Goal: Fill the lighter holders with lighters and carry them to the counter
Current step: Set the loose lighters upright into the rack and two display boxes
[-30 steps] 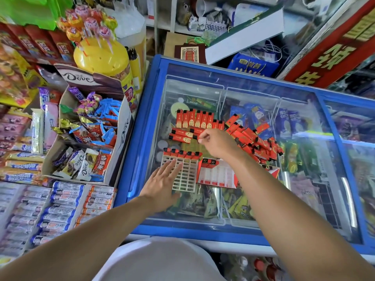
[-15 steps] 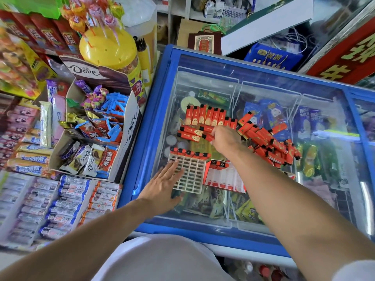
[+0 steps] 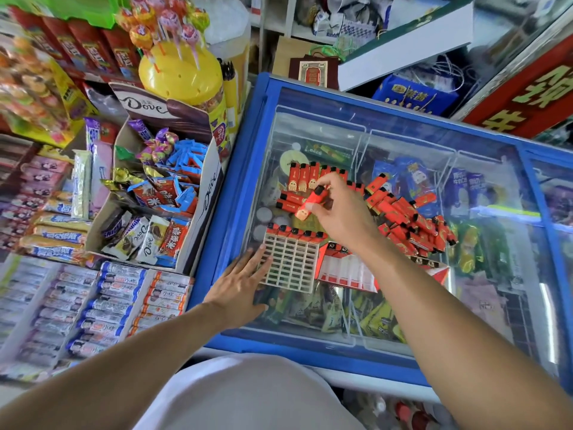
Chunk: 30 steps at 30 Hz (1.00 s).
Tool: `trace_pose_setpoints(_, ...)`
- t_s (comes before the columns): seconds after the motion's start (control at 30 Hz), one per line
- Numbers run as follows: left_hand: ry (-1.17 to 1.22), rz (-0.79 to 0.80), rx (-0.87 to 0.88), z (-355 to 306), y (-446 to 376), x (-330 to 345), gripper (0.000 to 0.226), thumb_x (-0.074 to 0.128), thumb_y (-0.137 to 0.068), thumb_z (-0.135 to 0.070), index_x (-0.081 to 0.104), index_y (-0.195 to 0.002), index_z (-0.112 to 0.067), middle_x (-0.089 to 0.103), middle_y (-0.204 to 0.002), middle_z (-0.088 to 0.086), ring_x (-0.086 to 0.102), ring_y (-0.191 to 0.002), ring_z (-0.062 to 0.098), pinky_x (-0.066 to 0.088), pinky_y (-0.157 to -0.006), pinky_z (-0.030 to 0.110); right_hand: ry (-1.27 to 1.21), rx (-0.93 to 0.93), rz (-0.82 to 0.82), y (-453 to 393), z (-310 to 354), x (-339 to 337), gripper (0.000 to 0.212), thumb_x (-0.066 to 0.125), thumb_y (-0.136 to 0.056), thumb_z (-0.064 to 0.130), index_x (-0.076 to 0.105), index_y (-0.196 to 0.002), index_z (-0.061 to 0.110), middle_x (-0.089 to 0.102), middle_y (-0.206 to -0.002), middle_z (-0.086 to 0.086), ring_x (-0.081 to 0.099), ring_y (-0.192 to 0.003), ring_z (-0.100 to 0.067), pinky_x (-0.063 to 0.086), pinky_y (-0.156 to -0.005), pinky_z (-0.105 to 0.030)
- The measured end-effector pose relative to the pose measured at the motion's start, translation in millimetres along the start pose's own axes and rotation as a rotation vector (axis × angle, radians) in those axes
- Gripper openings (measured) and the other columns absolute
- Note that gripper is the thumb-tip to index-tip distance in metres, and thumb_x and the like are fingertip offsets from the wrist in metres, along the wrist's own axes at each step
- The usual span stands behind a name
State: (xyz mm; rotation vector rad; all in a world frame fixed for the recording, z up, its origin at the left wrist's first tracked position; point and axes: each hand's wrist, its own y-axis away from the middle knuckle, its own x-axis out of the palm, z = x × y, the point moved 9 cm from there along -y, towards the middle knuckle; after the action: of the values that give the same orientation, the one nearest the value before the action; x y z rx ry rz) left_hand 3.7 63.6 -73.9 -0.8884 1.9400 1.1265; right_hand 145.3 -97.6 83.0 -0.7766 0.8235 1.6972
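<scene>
- The right hand point(image 3: 342, 217) pinches one red lighter point(image 3: 312, 202) between thumb and curled fingers, holding it tilted above the glass lid of the freezer point(image 3: 356, 141).
- Just below that hand lies the white lighter holder point(image 3: 290, 263), a grid of slots flat on the glass; its far row carries five lighters point(image 3: 294, 234), the other slots show bare.
- The left hand point(image 3: 240, 285) lies flat with fingers straight and spread, fingertips touching the holder's left edge.
- A second holder point(image 3: 347, 270), red and white, lies touching the first one's right side.
- A loose pile of red lighters point(image 3: 409, 218) spreads over the glass to the right of the right hand; a neat row point(image 3: 305, 178) lies just beyond it.
- Left of the freezer stands an open Dove chocolate box point(image 3: 173, 119), with a yellow lollipop tub point(image 3: 183, 72) behind it.
</scene>
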Motion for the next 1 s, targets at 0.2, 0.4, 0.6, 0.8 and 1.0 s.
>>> trace_pose_setpoints(0.2, -0.002, 0.042, 0.001, 1, -1, 1, 0.112, 0.064, -0.088, -0.059, -0.020, -0.158, -0.033, -0.041, -0.158, -0.009, -0.019, -0.154, 0.019, -0.001, -0.126, 0.041, 0.114, -0.165, 0.127, 33, 34, 43, 0.026, 0.057, -0.098, 0.047, 0.064, -0.118, 0.034, 0.067, -0.107, 0.017, 0.062, -0.089, -0.002, 0.051, -0.082, -0.032)
trace_pose_setpoints(0.4, 0.026, 0.084, 0.005, 3, -1, 5, 0.113, 0.063, -0.087, -0.060, -0.021, -0.157, -0.033, -0.042, -0.157, -0.011, -0.022, -0.153, 0.019, -0.001, -0.127, 0.043, 0.301, -0.229, -0.088, 42, 51, 61, 0.022, 0.074, -0.089, 0.038, 0.070, -0.106, 0.026, 0.075, -0.096, 0.011, 0.069, -0.084, -0.006, 0.045, -0.071, -0.024)
trace_pose_setpoints(0.6, 0.030, 0.103, 0.015, 2, -1, 6, 0.112, 0.062, -0.088, -0.061, -0.022, -0.157, -0.032, -0.043, -0.156, -0.009, -0.026, -0.151, 0.018, 0.000, -0.127, 0.045, 0.411, -0.181, -0.276, 47, 50, 70, 0.019, 0.084, -0.079, 0.037, 0.069, -0.085, 0.027, 0.071, -0.069, 0.012, 0.065, -0.052, -0.008, 0.020, -0.045, -0.017)
trace_pose_setpoints(0.8, 0.036, 0.098, 0.025, 1, 1, 4, 0.111, 0.061, -0.089, -0.060, -0.020, -0.158, -0.031, -0.041, -0.157, -0.008, -0.027, -0.150, 0.017, -0.002, -0.127, 0.044, 0.360, -0.142, -0.320, 46, 39, 67, 0.014, 0.081, -0.082, 0.039, 0.077, -0.091, 0.030, 0.074, -0.079, 0.015, 0.067, -0.061, -0.007, 0.039, -0.046, -0.018)
trace_pose_setpoints(1.0, 0.088, 0.049, 0.048, 0, 2, -1, 0.106, 0.060, -0.091, -0.058, -0.016, -0.159, -0.031, -0.037, -0.160, -0.008, -0.023, -0.152, 0.016, 0.001, -0.127, 0.043, 0.321, -0.210, -0.309, 49, 39, 71, 0.016, 0.075, -0.089, 0.037, 0.079, -0.102, 0.029, 0.071, -0.085, 0.013, 0.064, -0.059, -0.008, 0.041, -0.045, -0.020)
